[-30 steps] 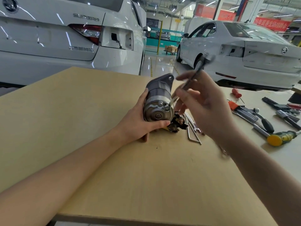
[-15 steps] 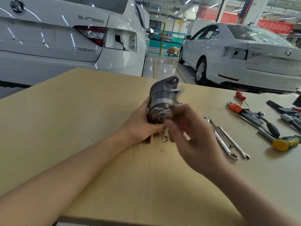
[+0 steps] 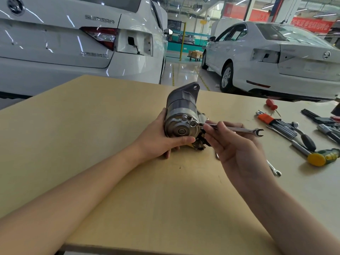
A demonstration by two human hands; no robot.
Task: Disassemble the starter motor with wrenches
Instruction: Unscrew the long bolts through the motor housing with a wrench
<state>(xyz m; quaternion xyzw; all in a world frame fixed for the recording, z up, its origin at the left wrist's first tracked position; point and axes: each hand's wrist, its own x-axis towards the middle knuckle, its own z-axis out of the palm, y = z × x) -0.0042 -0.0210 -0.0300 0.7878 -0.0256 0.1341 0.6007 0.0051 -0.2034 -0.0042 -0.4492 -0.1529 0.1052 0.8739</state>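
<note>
Head view: at frame centre the starter motor (image 3: 181, 115) lies on the wooden table (image 3: 92, 115). The combination wrench (image 3: 228, 127) has its ring end on an end-cap bolt (image 3: 193, 123). It seems wise to keep the ring square and fully seated, brace the body firmly, and turn steadily.

The left hand (image 3: 161, 140) wraps around the motor's end. The right hand (image 3: 233, 144) pinches the wrench shank, its other fingers loosely spread.
</note>
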